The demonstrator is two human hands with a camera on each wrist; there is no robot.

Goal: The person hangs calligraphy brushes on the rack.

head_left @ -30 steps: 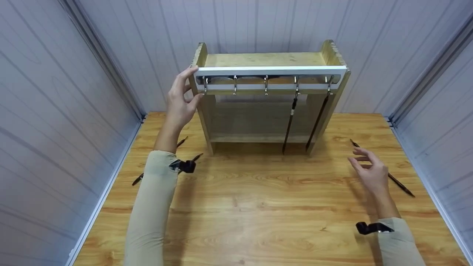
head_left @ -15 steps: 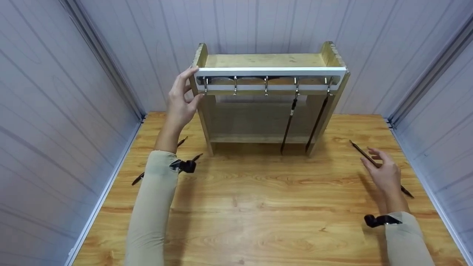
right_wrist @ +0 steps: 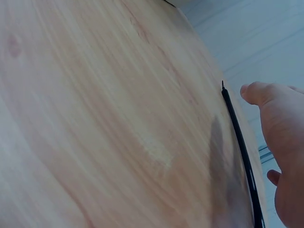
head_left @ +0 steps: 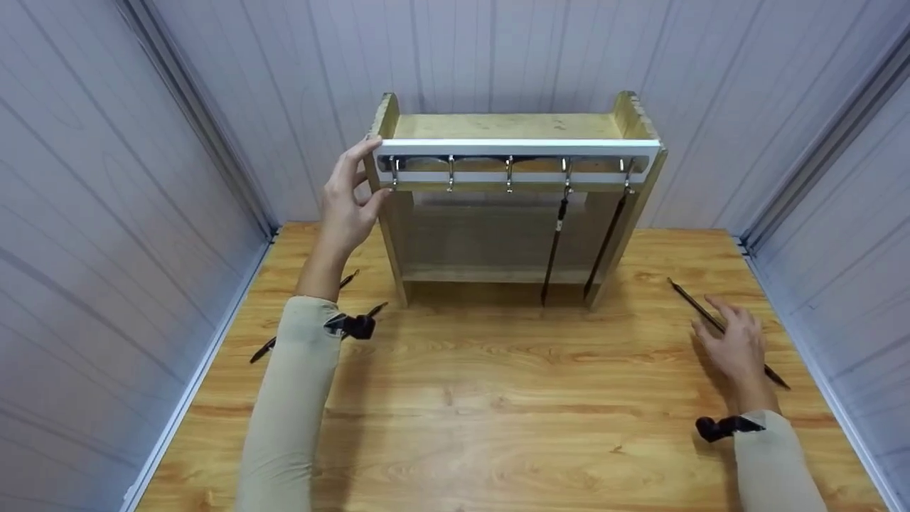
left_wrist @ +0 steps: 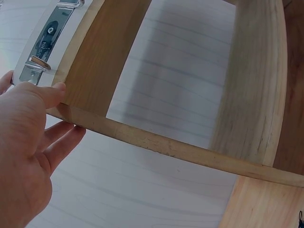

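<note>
- Since a second ago, right hand [head_left: 736, 348] has dropped onto the brush [head_left: 725, 333], fingers straight, gripping nothing.
- Grey panel walls [head_left: 106, 178] enclose a wood table [head_left: 498, 412].
- Rack [head_left: 515, 192] stands at the back; left hand [head_left: 348, 203] lies open against its left post.
- Brush lies flat at the table's right, long axis diagonal, tip pointing back-left.

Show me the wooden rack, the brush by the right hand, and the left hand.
wooden rack [head_left: 509, 126], head view, bare top shelf board.
brush [head_left: 688, 300], head view, dark handle beyond the fingers.
left hand [head_left: 346, 199], head view, back of the hand.
</note>
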